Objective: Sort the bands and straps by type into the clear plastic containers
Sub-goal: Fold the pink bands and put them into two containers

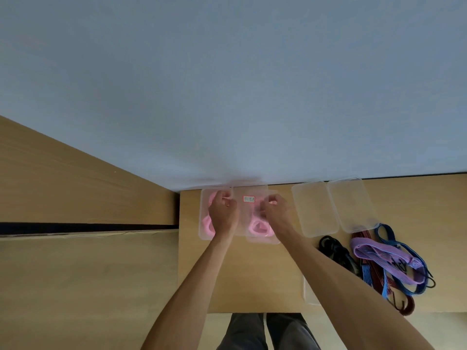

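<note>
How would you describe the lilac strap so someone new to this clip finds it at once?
Start at the light wooden table and look to its right end, where a tangle of elastic cords lies below two empty clear plastic containers. The flat ribbed lilac strap lies on top of that pile. It is the widest and palest piece, unlike the black cord beside it.

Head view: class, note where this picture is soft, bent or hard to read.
Head view: soft throughout; the label is unreadable; the clear containers nearly melt into the table; wide-angle lens bends the table's far edge; even light, faint shadows; both hands blurred.
</note>
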Tool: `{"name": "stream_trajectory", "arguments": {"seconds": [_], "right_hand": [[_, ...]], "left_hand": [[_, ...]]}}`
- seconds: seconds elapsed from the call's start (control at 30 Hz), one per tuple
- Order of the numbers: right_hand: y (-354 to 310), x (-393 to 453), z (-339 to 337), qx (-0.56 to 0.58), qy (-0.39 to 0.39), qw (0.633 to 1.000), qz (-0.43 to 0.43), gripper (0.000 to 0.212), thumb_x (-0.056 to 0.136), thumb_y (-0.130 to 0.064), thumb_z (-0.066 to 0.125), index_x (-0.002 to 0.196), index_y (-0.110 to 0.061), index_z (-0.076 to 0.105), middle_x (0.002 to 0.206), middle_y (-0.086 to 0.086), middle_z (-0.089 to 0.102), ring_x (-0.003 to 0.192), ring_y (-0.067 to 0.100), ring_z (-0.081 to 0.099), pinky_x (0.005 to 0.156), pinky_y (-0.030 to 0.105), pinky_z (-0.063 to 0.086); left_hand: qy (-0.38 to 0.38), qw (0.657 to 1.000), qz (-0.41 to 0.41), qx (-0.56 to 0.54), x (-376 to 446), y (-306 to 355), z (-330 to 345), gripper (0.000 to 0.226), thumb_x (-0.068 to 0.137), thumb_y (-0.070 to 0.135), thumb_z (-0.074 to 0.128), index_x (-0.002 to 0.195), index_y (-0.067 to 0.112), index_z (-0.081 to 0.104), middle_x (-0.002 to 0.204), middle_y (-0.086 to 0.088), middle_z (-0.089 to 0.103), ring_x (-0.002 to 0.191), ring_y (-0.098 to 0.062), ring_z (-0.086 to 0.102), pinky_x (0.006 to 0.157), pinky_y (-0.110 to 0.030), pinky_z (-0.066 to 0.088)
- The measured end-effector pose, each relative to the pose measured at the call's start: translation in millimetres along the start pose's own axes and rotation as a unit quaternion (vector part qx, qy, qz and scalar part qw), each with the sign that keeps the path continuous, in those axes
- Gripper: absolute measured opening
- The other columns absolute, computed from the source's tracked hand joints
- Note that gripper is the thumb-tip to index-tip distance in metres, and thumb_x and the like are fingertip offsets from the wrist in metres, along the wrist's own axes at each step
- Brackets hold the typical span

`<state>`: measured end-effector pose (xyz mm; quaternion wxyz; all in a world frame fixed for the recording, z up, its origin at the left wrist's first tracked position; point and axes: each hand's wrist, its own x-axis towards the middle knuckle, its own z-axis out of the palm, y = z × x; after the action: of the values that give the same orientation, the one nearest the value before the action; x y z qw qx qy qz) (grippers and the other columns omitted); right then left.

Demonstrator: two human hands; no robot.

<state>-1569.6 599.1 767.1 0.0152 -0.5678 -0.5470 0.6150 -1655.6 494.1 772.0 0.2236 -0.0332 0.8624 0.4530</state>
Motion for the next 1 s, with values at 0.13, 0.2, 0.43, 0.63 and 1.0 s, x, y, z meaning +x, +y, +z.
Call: {"name": "stream_trajectory", "arguments": {"seconds": [0.13,0.2,0.43,0.63,1.0], "right_hand": [[-1.3,2.8,-6.1,-0.102,0.044,0.993,-0.040,0.016,0.084,-0.006,0.054,0.097,-0.008,0.063,0.092,0.007,0.067,0.072,0.020,0.059,0.059,0.027,0.041],[2.5,5.9,-12.5,-0.148,0.079,0.984,-0.063,0.019,0.086,-0.003,0.055,0.102,-0.005,0.064,0.091,0.011,0.067,0.078,0.028,0.061,0.064,0.029,0.043],[24.8,16.9,-29.5,-0.193,0.105,0.973,-0.064,0.018,0.084,-0.010,0.069,0.101,-0.004,0.071,0.094,0.010,0.072,0.086,0.026,0.063,0.079,0.027,0.046],[32.0,19.8,-23.2,-0.178,0.097,0.978,-0.049,0.014,0.083,-0.011,0.070,0.095,-0.003,0.070,0.091,0.010,0.069,0.080,0.023,0.058,0.069,0.025,0.040],[25.9,7.7,-28.2,-0.057,0.173,0.974,-0.131,0.014,0.090,-0.008,0.058,0.078,-0.015,0.060,0.063,-0.004,0.057,0.057,0.010,0.050,0.052,0.013,0.039]], "left_hand": [[-0.014,1.000,0.012,0.015,-2.1,-1.5,4.9,0.024,0.084,-0.004,0.049,0.096,0.010,0.063,0.089,-0.011,0.069,0.084,-0.031,0.069,0.076,-0.047,0.058],[-0.050,0.998,0.018,0.038,-6.9,-1.0,14.2,0.023,0.079,-0.008,0.052,0.095,0.006,0.060,0.087,-0.011,0.067,0.082,-0.030,0.066,0.072,-0.042,0.057],[-0.099,0.989,0.039,0.099,-15.5,-12.1,31.5,0.024,0.075,-0.010,0.054,0.094,0.004,0.056,0.084,-0.016,0.063,0.074,-0.028,0.059,0.062,-0.042,0.048],[-0.080,0.984,0.064,0.144,-12.6,-9.2,30.8,0.023,0.075,-0.010,0.052,0.087,0.010,0.052,0.069,0.000,0.047,0.063,-0.019,0.045,0.053,-0.032,0.035],[-0.078,0.989,0.124,0.029,-20.5,-5.8,28.3,0.022,0.083,-0.006,0.055,0.089,0.015,0.058,0.072,-0.003,0.057,0.062,-0.011,0.049,0.055,-0.024,0.041]]}}
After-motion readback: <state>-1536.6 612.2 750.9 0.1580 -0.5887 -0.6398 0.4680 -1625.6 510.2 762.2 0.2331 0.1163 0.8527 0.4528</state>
